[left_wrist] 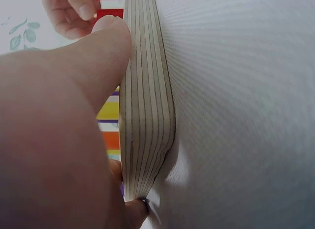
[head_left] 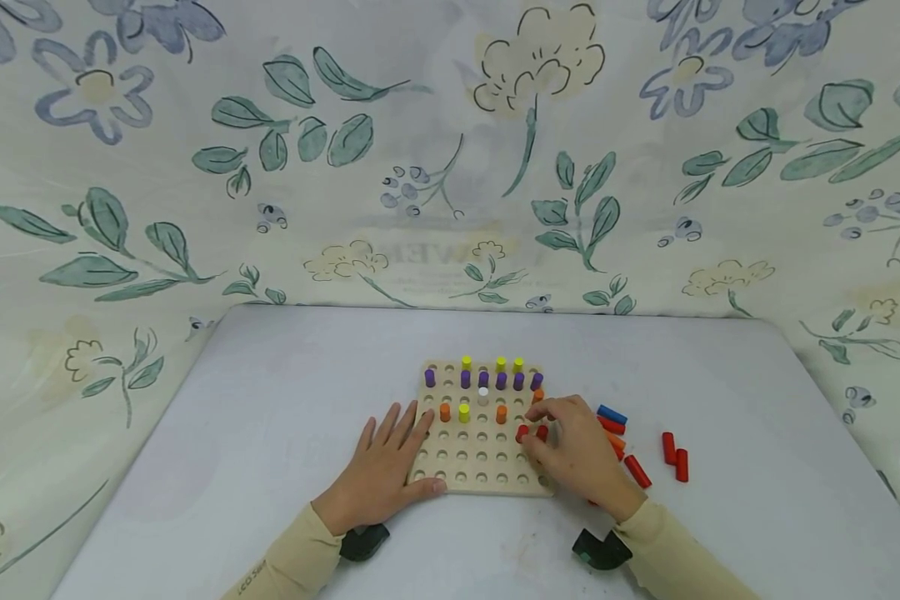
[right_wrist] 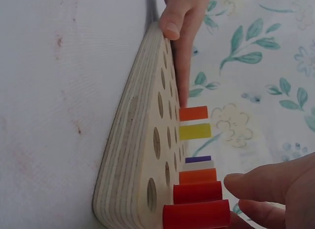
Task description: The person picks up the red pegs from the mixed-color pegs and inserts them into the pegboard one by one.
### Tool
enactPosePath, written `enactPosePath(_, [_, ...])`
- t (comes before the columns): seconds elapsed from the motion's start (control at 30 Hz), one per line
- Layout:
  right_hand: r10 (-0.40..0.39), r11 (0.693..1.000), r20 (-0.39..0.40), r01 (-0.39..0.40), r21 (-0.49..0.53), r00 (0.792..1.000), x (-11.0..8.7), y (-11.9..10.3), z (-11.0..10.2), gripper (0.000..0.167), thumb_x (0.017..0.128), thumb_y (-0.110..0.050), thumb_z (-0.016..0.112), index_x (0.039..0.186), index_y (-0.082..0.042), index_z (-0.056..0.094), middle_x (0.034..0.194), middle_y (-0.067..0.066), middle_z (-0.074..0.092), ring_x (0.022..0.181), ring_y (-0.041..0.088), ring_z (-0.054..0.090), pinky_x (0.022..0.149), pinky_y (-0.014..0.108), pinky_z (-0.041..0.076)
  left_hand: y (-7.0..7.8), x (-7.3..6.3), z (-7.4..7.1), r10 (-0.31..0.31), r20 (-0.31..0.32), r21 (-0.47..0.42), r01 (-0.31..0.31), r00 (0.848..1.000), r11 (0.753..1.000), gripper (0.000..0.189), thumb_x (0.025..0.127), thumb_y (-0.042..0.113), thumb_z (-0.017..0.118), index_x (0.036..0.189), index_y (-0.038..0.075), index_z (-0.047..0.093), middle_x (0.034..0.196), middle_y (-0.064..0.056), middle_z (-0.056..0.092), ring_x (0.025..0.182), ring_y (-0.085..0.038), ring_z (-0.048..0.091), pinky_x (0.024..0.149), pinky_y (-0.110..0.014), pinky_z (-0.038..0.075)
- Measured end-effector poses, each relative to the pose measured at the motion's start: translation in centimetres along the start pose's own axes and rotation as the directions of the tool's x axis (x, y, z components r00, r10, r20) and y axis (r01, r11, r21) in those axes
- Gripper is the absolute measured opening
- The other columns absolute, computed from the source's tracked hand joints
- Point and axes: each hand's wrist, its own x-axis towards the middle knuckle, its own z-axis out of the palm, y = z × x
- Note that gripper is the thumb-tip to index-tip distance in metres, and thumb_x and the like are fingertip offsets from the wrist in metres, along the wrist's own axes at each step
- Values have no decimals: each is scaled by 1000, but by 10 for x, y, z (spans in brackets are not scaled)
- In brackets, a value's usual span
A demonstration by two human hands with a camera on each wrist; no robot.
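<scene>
Fingers [head_left: 402, 427] of the left hand [head_left: 378, 483] spread against a square plywood pegboard [head_left: 461, 487] on the white bench [head_left: 727, 400], right hand [head_left: 581, 454] curved at smooth red cylinders [head_left: 522, 434], grip unclear, round holes [head_left: 482, 456], layered edge [left_wrist: 142, 91]

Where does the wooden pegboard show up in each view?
Head: the wooden pegboard lies below and slightly right of centre.
Left wrist: its layered edge runs down from the top, slightly left of centre.
Right wrist: it slants from top middle to lower left.
Shared landmark: the left hand, thumb at its rim.

One pegboard [head_left: 471, 467], six purple pegs [head_left: 466, 380]
</scene>
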Motion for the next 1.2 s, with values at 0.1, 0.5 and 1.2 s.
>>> enactPosePath(0.1, [-7, 1000, -6, 7, 23, 1000, -2, 0, -4, 25, 84, -18, 82, 106, -11, 71, 102, 0, 67, 104, 21, 53, 86, 39, 51, 0, 0, 0, -1, 1, 1, 1, 1000, 1000, 95, 95, 63, 55, 161, 5, 19, 166, -21, 10, 152, -44, -1, 116, -68, 1])
enactPosePath(0.5, [-37, 999, -49, 38, 26, 998, -10, 3, -15, 31, 85, -15, 82, 112, -8, 70, 102, 2, 67, 93, 21, 58, 71, 30, 52, 1, -1, -1, 8, -4, 5, -8, 1000, 1000, 94, 96, 62, 55, 161, 4, 19, 166, -22, 10, 152, -44, 0, 115, -69, 2])
enactPosePath(1.2, [-42, 999, -160, 45, 14, 986, -22, 32, -44, 28, 85, -7, 81, 111, -5, 69, 103, 8, 70, 91, 26, 65, 77, 45, 58, 0, -1, -1, 14, -13, 1, -13, 1000, 1000, 93, 96, 61, 56, 161, 5, 19, 166, -22, 11, 152, -44, 0, 115, -69, 2])
